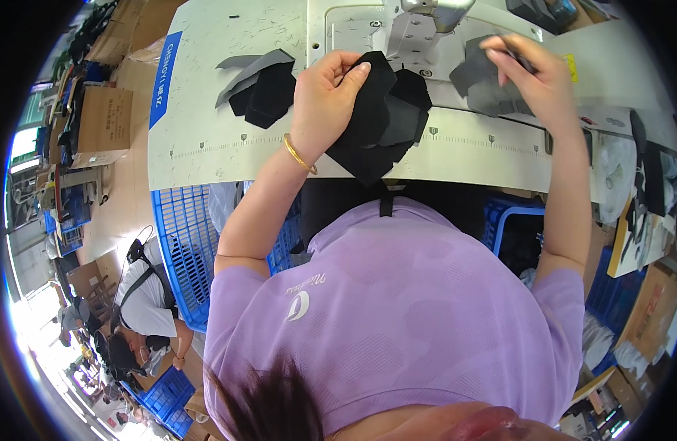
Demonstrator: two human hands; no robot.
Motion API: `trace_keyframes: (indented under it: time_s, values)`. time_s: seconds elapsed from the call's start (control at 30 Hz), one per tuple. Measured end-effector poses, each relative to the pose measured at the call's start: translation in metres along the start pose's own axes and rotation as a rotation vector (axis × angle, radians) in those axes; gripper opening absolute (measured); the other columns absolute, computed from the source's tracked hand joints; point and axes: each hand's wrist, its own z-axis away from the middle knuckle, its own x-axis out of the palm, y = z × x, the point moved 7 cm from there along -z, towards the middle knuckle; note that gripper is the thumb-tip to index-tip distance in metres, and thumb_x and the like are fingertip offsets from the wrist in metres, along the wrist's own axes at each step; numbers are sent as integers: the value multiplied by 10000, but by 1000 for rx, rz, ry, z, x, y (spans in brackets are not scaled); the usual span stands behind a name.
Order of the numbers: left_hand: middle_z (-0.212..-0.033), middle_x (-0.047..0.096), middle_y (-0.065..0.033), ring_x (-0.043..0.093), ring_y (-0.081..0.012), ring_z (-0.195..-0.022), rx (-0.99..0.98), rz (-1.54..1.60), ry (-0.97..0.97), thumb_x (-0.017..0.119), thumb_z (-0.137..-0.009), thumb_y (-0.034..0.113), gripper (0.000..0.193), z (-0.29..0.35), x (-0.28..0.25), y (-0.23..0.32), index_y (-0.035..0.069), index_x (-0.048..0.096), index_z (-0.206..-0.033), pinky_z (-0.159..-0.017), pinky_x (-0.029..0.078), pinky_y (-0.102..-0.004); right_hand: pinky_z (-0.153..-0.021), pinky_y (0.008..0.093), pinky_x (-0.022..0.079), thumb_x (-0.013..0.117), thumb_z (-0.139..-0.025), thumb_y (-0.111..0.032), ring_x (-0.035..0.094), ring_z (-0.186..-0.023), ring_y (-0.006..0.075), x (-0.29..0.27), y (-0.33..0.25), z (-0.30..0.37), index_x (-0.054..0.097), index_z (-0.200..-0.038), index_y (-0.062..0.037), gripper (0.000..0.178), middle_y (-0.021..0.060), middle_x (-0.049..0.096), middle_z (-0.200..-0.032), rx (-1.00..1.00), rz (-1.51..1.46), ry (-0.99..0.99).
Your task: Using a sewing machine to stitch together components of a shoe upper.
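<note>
Standing at left, a cardboard box (102, 121) gives way to tan floor (125, 206), then the pale, thread-flecked bench (191, 110). At upper centre the left hand (323, 95) pinches black fabric pieces (364, 121); at upper right the curled right hand (537, 73) overlaps grey pieces (481, 77), though whether it grips them I cannot tell.

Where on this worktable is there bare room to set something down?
On the white tabletop, between the blue label and the left pile, and in front of that pile along the ruler marks; also the front strip right of the black pieces in the left hand. Crowded: around the machine head and the grey pieces by the right hand.
</note>
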Motion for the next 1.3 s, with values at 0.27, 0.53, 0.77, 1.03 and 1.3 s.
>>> trace_keyframes:
  time_s: [0.27,0.53,0.77,1.03,1.3]
  values:
    - [-872,656,-13,572,-43,-804,185,253,75,624,-944,69,106,8,36,33,-15,612,-1007,-726,472,-201,-556,176,404,709,-890,-96,519,-685,-9,76,-36,30,650,-942,-42,95,-44,609,-770,192,-809,267]
    - [-1004,619,-84,594,-143,-893,389,158,47,579,-892,20,217,20,40,45,-16,580,-1105,-797,483,-272,-544,171,387,713,-889,-101,470,-637,-3,98,-33,36,608,-874,-32,126,-37,589,-785,137,-799,611]
    - [-862,627,-22,576,-85,-778,287,302,98,578,-989,164,167,18,42,47,15,583,-1064,-699,472,-221,-523,167,342,688,-900,-86,401,-614,-10,98,-43,37,606,-869,-30,103,-34,593,-884,19,-762,611]
    - [-912,640,-27,578,-78,-806,-18,410,-9,643,-950,169,198,16,38,49,1,632,-1053,-727,474,-212,-547,157,383,683,-887,-45,468,-635,-6,83,-50,50,619,-883,-11,73,1,624,-975,60,-623,578]
    - [-886,673,-31,617,-75,-744,-157,509,49,664,-943,222,227,22,39,48,15,637,-1031,-635,506,-207,-588,152,426,701,-868,-21,504,-673,-11,81,-51,49,607,-875,-22,94,10,650,-893,72,-742,569]
